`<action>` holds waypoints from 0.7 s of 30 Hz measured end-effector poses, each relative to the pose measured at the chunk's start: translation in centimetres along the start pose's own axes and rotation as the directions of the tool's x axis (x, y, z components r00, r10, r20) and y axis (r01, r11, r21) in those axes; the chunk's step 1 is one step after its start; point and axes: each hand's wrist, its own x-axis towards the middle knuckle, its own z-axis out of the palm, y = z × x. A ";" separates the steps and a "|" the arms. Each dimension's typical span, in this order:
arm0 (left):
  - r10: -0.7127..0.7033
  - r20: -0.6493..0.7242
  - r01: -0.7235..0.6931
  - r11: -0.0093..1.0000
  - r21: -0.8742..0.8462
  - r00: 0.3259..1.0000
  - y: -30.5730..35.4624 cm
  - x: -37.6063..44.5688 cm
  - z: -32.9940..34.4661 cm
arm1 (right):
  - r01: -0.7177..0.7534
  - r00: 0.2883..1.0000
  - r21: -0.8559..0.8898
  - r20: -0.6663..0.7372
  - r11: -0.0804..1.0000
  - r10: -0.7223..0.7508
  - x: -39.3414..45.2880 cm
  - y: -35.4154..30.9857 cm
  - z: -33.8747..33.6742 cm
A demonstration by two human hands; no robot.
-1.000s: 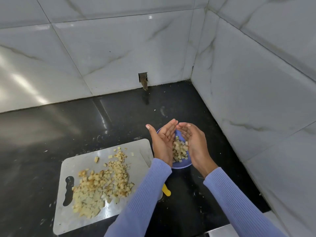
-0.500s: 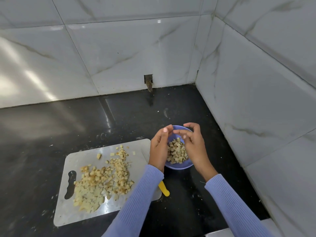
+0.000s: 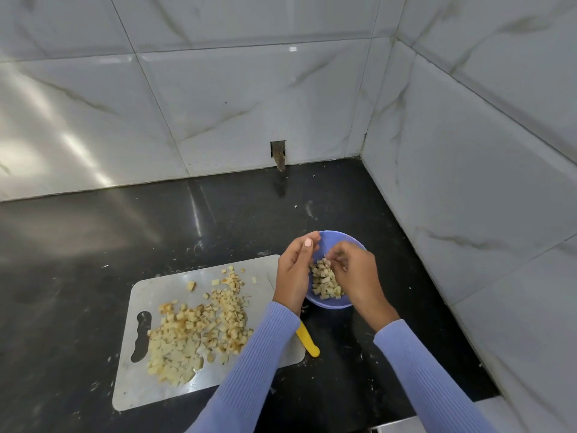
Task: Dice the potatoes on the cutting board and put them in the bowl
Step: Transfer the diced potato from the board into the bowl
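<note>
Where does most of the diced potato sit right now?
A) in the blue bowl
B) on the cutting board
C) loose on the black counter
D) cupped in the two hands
B: the big pile of diced potato lies on the cutting board, while the blue bowl under the left hand and right hand holds only a small heap.

Both hands, left (image 3: 292, 276) and right (image 3: 354, 276), are held with curled fingers over a blue bowl (image 3: 335, 242) partly filled with potato dice (image 3: 326, 281), while a larger heap of dice (image 3: 199, 329) is spread on the steel cutting board (image 3: 156, 385), a yellow handle (image 3: 307, 340) beside it.
</note>
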 end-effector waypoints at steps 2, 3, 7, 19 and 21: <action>0.041 0.005 -0.041 0.999 0.011 0.999 0.3 -0.2 -0.8 | 0.039 0.994 0.053 0.098 0.998 -0.044 -0.3 -0.6 0.0; 0.061 0.003 -0.061 0.998 0.020 0.998 0.5 -0.4 -1.3 | 0.031 0.994 0.061 0.103 0.998 -0.038 -0.7 -1.1 0.0; 0.116 -0.010 -0.115 0.992 0.054 0.993 1.0 -1.3 -5.2 | 0.054 0.994 0.126 0.093 0.991 -0.066 -3.2 -3.8 1.6; 0.088 -0.261 0.021 0.922 0.387 0.961 -0.2 -6.4 -21.3 | 0.079 0.817 -0.332 0.562 0.940 0.130 -7.7 -5.4 9.2; 0.065 -0.270 0.090 0.847 0.524 0.961 -0.3 -7.0 -23.4 | 0.085 0.825 -0.337 0.552 0.938 0.123 -7.7 -6.0 10.2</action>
